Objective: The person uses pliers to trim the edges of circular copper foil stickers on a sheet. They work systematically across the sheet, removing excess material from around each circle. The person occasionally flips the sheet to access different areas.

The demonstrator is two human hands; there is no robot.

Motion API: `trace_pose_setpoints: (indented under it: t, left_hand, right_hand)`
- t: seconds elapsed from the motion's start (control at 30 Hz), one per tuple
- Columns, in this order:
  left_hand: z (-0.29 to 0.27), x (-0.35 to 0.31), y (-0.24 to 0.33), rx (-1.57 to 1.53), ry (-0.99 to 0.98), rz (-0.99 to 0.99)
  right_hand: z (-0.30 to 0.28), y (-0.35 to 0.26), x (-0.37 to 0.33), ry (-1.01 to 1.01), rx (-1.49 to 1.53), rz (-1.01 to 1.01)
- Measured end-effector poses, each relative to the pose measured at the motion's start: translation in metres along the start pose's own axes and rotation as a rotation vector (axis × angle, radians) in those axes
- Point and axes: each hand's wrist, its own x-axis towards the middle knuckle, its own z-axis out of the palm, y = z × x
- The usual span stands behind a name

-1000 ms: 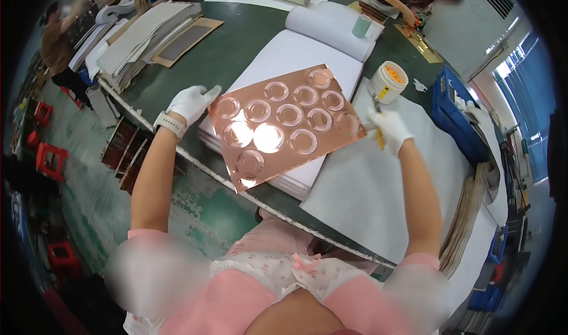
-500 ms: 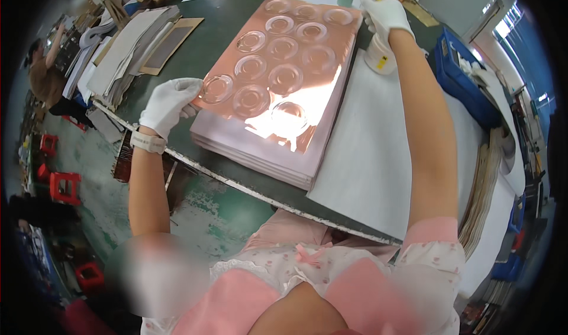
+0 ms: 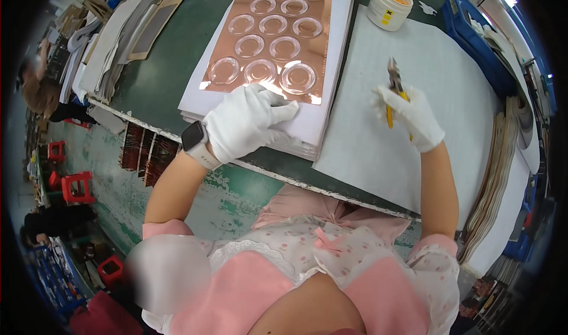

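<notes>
A shiny copper-coloured sheet [image 3: 236, 42] with several raised clear rings lies on a stack of white sheets [image 3: 195, 101] on the dark green table. My left hand [image 3: 251, 122], in a white glove, rests over the stack's front end, its fingers apart and its fingertips by the sheet's near edge. Whether it touches the sheet I cannot tell. To the right, above a pale grey sheet [image 3: 367, 151], my white-gloved right hand [image 3: 417, 116] is closed around pliers [image 3: 393, 72] with yellow handles, jaws pointing away from me.
Beyond my right hand stands an open white tub [image 3: 387, 10] with orange contents. A blue crate [image 3: 473, 51] is at the far right, near piled sheets [image 3: 497, 157]. More stacked boards [image 3: 121, 45] lie at the left. Red stools [image 3: 77, 187] and a person [image 3: 44, 92] are farther left.
My left hand has let go of the sheet's left corner and moved right, onto the stack's front. My right hand has come back from the far corner with the pliers. The sheet now lies flatter.
</notes>
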Motion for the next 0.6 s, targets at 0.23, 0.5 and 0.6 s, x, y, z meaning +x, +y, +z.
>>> trace_pose_setpoints:
  t: [0.23,0.5,0.6]
  left_hand:
    - [0.006,0.004,-0.025,-0.661,0.074,-0.144]
    - [-0.012,0.001,-0.022,-0.950,0.099,-0.558]
    - [-0.026,-0.007,-0.017,-1.023,0.183,-0.442]
  right_hand:
    - [-0.028,0.063,-0.019,-0.046,0.675,0.045]
    - [-0.042,0.088,-0.018,-0.250,1.120,-0.017]
    - [-0.042,0.090,-0.017,-0.283,1.136,-0.043]
